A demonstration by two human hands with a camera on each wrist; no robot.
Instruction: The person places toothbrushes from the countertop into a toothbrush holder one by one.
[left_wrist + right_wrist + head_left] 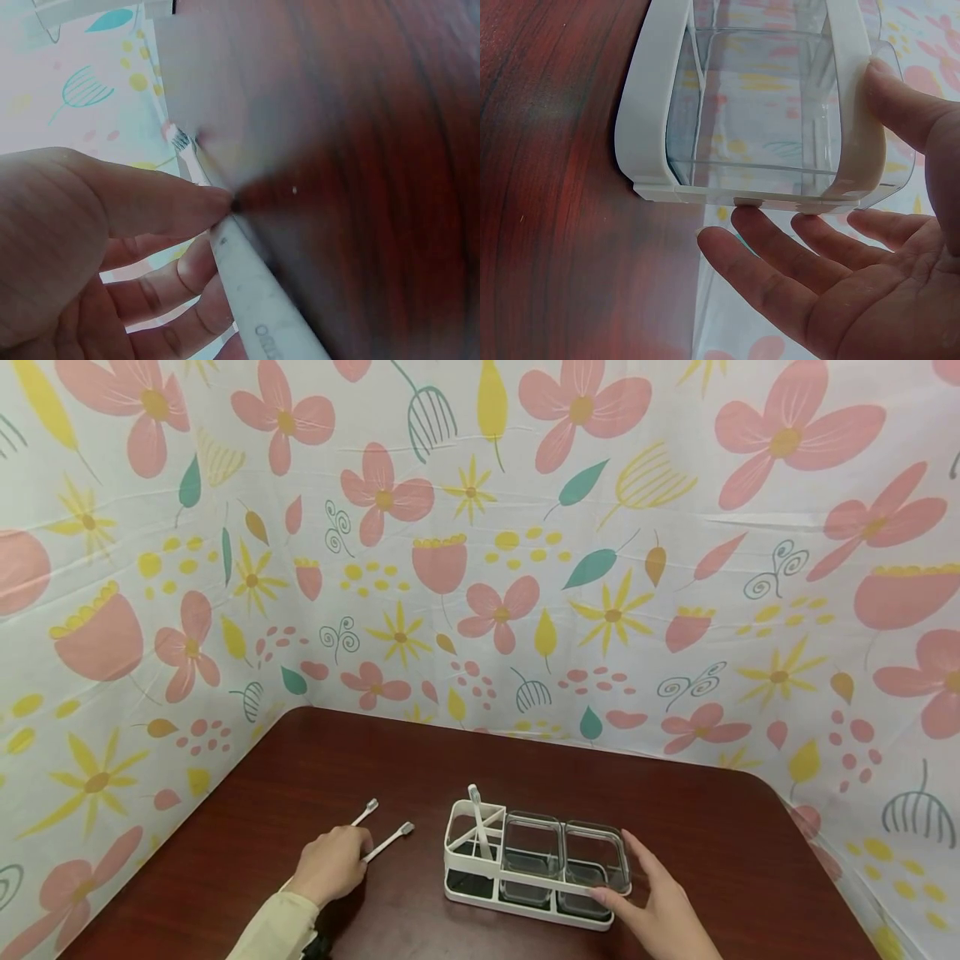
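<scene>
My left hand (330,864) pinches a white toothbrush (259,292) between thumb and fingers, low over the table. Two toothbrush heads stick out past this hand in the head view: a nearer toothbrush (390,841) and a farther toothbrush (366,812); their handles are partly hidden by the hand. To the right stands a white toothbrush holder (472,863) with a clear cup (532,845) and a second clear cup (597,853). Another toothbrush (480,828) leans upright in its divided left section. My right hand (660,906) grips the holder's right end, thumb in front, fingers around the side.
The dark red-brown wooden table (405,910) has rounded far corners. A flower-patterned cloth (465,635) hangs behind it and along its left and right sides.
</scene>
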